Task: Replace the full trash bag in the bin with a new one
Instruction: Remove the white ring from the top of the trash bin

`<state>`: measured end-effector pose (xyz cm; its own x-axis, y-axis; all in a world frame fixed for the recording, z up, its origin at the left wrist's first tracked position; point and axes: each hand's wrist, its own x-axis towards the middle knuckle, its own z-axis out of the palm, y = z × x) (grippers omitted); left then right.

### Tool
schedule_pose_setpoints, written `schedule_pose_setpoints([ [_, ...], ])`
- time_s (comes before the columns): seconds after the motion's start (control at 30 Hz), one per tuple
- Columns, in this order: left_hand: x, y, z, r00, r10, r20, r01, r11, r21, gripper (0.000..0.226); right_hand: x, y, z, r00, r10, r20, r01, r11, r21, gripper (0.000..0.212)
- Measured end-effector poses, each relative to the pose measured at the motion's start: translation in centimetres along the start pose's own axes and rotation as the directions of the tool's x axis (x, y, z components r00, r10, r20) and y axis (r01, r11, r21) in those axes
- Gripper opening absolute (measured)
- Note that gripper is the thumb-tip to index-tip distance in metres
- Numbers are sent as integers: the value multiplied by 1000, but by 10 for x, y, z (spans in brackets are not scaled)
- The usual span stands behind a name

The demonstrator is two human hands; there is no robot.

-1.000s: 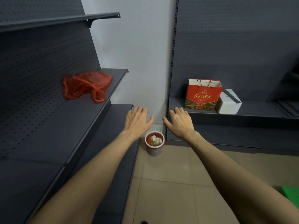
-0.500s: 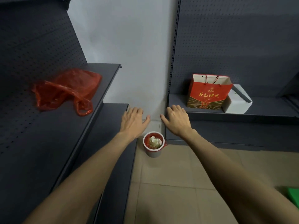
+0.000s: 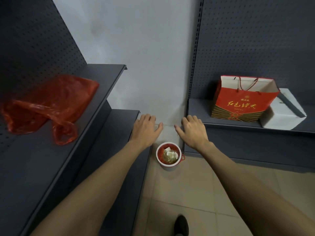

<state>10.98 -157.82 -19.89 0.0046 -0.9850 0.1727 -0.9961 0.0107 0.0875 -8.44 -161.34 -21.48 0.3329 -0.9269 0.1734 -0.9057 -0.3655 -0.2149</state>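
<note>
Both hands reach forward, palms down, fingers straight and spread, holding nothing: the left hand (image 3: pixel 145 129) and right hand (image 3: pixel 193 131) hover above the bin (image 3: pixel 168 157). The bin stands on the floor tiles, lined with a red bag full of paper scraps. A spare red bag (image 3: pixel 49 104) lies on the left shelf (image 3: pixel 102 79).

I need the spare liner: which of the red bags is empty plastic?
The crumpled red plastic bag on the left shelf; the bin liner holds trash, the gift bag is paper.
</note>
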Motion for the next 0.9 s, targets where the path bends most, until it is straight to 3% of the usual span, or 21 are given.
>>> schedule_pose_setpoints([
  [0.33, 59, -11, 86, 985, -64, 163, 71, 997, -38, 49, 58, 53, 84, 985, 65, 160, -64, 998, -14, 48],
  [0.5, 77, -30, 159, 976, -63, 209, 72, 997, -37, 47, 79, 73, 147, 980, 102, 172, -104, 995, 3, 46],
  [0.9, 99, -78, 436, 980, -40, 195, 47, 998, -32, 40, 109, 119, 419, 982, 118, 145, -122, 992, 21, 40],
])
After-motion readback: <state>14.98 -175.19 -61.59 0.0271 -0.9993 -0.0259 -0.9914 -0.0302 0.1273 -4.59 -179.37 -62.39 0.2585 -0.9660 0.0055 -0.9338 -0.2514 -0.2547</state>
